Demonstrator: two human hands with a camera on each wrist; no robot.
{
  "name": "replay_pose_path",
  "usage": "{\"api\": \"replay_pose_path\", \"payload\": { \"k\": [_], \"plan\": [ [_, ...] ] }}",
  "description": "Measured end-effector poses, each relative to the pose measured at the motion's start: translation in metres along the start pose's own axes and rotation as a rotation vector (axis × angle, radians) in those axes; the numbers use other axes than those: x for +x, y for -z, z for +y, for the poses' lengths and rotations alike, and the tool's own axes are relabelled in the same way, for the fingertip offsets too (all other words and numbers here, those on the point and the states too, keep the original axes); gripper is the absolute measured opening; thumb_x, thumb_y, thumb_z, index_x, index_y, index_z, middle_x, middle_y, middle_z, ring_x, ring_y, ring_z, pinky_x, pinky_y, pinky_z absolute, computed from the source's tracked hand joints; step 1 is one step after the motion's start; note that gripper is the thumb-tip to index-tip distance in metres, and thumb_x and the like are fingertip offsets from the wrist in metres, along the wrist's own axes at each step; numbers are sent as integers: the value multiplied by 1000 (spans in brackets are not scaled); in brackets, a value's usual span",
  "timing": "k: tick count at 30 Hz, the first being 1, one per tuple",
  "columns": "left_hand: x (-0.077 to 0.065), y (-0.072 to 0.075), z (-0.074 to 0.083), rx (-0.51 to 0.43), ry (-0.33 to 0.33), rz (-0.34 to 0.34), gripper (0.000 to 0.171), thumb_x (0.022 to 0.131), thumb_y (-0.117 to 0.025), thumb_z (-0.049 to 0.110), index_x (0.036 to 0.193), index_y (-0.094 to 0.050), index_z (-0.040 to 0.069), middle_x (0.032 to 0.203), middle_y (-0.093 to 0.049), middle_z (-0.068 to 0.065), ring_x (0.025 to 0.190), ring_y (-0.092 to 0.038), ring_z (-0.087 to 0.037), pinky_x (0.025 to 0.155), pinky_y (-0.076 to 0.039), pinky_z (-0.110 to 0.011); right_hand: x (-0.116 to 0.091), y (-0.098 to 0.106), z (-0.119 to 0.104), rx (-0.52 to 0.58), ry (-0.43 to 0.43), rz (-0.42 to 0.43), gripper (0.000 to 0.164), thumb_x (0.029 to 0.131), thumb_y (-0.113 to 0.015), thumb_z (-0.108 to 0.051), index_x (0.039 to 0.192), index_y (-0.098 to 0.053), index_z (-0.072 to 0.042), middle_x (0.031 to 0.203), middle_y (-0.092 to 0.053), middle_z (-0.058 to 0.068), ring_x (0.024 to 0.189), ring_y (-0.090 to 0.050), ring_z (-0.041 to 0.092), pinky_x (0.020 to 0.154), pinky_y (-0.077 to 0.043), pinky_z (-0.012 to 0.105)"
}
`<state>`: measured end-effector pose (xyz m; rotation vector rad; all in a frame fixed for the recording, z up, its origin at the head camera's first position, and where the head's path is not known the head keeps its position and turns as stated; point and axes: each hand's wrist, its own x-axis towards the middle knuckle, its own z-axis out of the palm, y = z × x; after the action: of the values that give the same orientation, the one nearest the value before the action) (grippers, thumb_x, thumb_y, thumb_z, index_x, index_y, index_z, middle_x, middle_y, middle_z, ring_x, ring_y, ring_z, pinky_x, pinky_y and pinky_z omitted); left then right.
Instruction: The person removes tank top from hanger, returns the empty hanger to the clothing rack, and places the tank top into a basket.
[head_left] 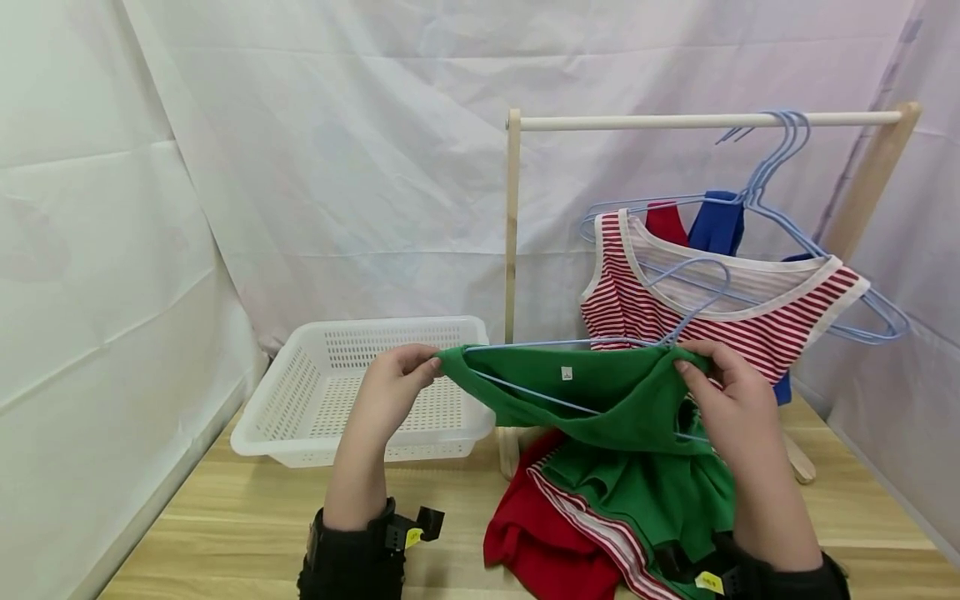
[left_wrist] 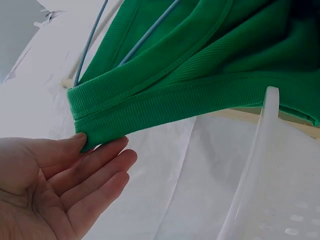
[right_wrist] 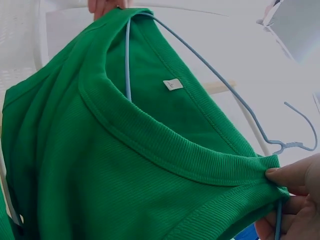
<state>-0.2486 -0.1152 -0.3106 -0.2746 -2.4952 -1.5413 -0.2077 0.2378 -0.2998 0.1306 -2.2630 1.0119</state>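
A green ribbed sleeveless top [head_left: 592,429] is stretched between my two hands, its neck opening facing up with a small white label [head_left: 567,373] inside. My left hand [head_left: 386,392] pinches one shoulder strap [left_wrist: 115,112] between thumb and fingertips. The other strap is pinched by my right hand [head_left: 738,408]. A light-blue wire hanger [right_wrist: 287,146] runs through the neck opening. One arm of it reaches into the strap at my left hand, and its hook stands free beside my right hand. Below that hand, a length of wire shows near the armhole.
Behind stands a wooden rack with a white rail [head_left: 637,122]. Several blue hangers hang there, with a red-and-white striped top [head_left: 675,312] in front. A white perforated basket [head_left: 300,333] is at left. Red cloth [head_left: 540,533] lies on the wooden table [head_left: 225,542] under the green top.
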Motion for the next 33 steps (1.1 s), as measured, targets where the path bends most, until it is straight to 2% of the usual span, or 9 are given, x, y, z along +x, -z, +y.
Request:
{"api": "replay_pose_path", "payload": {
  "k": [8,11,14,20,25,28,33],
  "plan": [
    [6,0,-7,-85,41,-23,13,89,-56,16,96,-64,10,90,-65,-7,84,-60,-18,78,-51,-36,0,1,4,58,-12,22,17,90,-54,-19,105,-59,-14,89,-56,2,70,-49,10,55,-40,13],
    [8,1,-11,-102,53,-28,13,88,-57,16,95,-65,9,88,-66,-7,82,-60,-18,77,-51,-36,-1,1,4,85,1,-1,17,91,-52,-18,107,-57,-14,86,-54,3,66,-47,12,52,-39,16],
    [8,1,-12,-124,56,-34,13,87,-58,16,95,-65,8,88,-66,-8,79,-61,-18,76,-52,-35,-1,1,3,107,34,-48,18,91,-51,-16,108,-56,-14,88,-54,4,69,-48,13,54,-40,14],
    [4,4,-7,-162,44,-62,16,86,-58,16,97,-64,6,88,-65,-11,74,-62,-19,71,-53,-33,0,0,3,90,79,-106,18,91,-52,-16,108,-58,-15,99,-57,1,84,-51,11,68,-41,8],
    [0,4,-1,-158,-24,-93,15,87,-58,16,97,-64,7,88,-65,-10,76,-61,-19,73,-53,-36,0,-3,0,35,104,-112,16,90,-54,-18,105,-59,-17,99,-58,-1,85,-50,9,68,-40,8],
    [-2,1,2,-119,-74,-116,14,87,-58,19,97,-64,11,87,-65,-7,78,-60,-18,76,-51,-40,0,-6,-2,9,128,-116,15,90,-54,-18,104,-60,-17,97,-60,-1,84,-50,9,67,-39,11],
    [-5,-6,8,-60,-117,-146,11,87,-58,21,95,-65,18,86,-65,-1,78,-60,-16,74,-51,-41,-1,-10,-2,8,123,-135,14,90,-54,-18,103,-60,-17,96,-60,0,83,-51,10,65,-40,13]
  ]
}}
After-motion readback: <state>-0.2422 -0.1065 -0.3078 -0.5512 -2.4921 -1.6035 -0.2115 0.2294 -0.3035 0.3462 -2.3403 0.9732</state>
